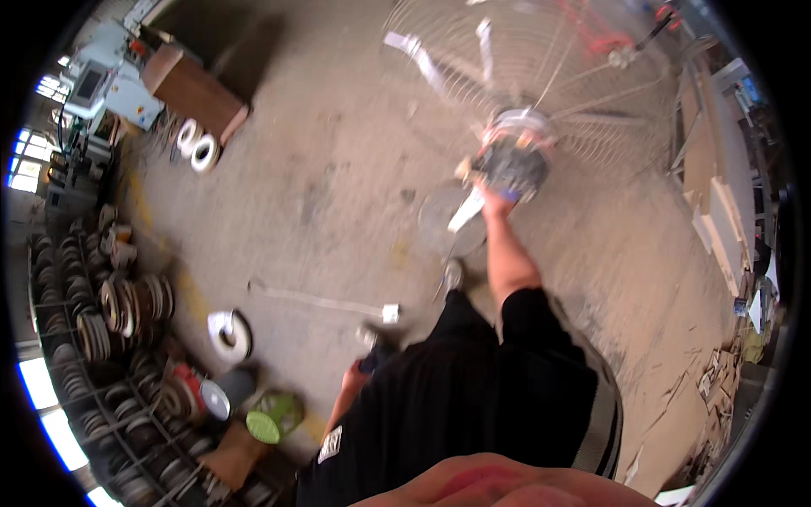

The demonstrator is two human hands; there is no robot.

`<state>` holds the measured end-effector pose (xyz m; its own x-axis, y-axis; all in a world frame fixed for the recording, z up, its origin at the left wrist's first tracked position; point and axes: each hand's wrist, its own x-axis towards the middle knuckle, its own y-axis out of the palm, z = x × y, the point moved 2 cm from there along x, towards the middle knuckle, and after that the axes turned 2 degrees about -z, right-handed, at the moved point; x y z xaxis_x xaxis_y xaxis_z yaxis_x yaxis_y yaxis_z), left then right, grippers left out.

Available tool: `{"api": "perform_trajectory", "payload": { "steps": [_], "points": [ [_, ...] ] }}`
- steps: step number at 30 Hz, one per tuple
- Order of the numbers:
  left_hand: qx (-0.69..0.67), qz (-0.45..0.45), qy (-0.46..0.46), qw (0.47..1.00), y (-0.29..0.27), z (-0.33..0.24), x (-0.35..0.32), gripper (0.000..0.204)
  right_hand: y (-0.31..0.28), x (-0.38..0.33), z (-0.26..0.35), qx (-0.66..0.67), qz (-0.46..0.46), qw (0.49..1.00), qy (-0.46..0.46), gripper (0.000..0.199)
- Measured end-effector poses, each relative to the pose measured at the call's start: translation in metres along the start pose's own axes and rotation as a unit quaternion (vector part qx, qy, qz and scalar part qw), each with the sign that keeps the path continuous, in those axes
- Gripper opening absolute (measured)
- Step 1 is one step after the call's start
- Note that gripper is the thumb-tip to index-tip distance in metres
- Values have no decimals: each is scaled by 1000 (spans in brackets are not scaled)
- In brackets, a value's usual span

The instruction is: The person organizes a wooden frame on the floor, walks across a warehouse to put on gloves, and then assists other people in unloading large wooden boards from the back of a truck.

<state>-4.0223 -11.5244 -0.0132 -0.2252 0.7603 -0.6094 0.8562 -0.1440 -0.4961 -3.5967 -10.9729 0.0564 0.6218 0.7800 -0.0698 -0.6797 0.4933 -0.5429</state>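
Note:
A large floor fan with a wire cage (591, 127) stands ahead and to the right, its dark motor housing (515, 167) facing me. My right hand (497, 201) reaches out to the back of that housing, closed on the fan there; motion blurs the fingers. A white strip (466, 211) hangs beside this hand, above the round grey base (439, 221). Down by my left hip is my left hand (353, 380), its fingers mostly hidden and blurred against dark blue cloth or some dark thing. Pale ribbons (418, 59) show at the fan cage.
A white cable with a socket block (390, 313) lies across the floor near my feet. To the left are a rack of rolls (93, 355), a loose roll (230, 336) and a green basket (274, 416). Boards (714, 194) lean at right; scraps (718, 380) lie below them.

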Motion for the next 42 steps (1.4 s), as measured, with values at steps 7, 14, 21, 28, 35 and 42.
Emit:
{"api": "perform_trajectory", "payload": {
  "steps": [7,14,21,28,35,42],
  "points": [
    [124,38,-120,984,-156,-7,-4,53,-38,-80,-58,-33,72,997,-5,93],
    [71,62,-149,984,-206,94,-48,54,-109,-326,-190,-240,341,909,28,73],
    [86,62,-127,986,-167,46,-52,54,-224,-425,-265,-271,475,795,263,60],
    [82,60,-46,994,-135,-18,-34,56,-245,-395,-259,-126,371,874,286,53],
    [119,86,-31,989,-128,-12,-12,50,-225,-378,-271,-80,382,910,137,49],
    [210,132,66,967,-92,3,8,36,-240,-391,-286,-59,371,911,172,42]
  ]
}}
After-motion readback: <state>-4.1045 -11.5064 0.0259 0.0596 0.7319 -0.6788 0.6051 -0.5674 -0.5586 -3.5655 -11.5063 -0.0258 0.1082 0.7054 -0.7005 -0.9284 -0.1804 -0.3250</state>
